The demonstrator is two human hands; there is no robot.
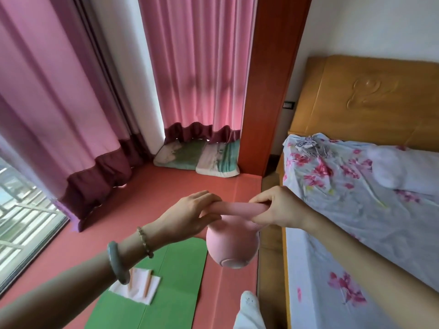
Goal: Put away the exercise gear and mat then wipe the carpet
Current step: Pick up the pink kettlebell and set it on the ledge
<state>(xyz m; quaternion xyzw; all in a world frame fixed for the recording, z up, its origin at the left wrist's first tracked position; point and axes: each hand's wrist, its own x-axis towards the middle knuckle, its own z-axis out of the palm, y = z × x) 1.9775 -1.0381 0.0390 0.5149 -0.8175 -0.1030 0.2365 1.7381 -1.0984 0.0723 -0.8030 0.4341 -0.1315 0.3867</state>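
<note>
Pink kettlebell (232, 248) up in the air, both hands on the handle

Left hand (190, 214) and right hand (275, 207) wrap the bar's ends, bell hanging over the near red carpet (171, 186) beside the green mat (166, 288). Probably heavy and smooth-coated; the handle's the sensible grip.

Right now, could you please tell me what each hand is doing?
Left hand: closed round the left end of the pink kettlebell handle.
Right hand: closed round the right end of the same handle; the kettlebell hangs in the air.

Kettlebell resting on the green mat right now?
No: the left hand and right hand grip the pink kettlebell by its handle, and it hangs tilted in the air, base showing.
</note>
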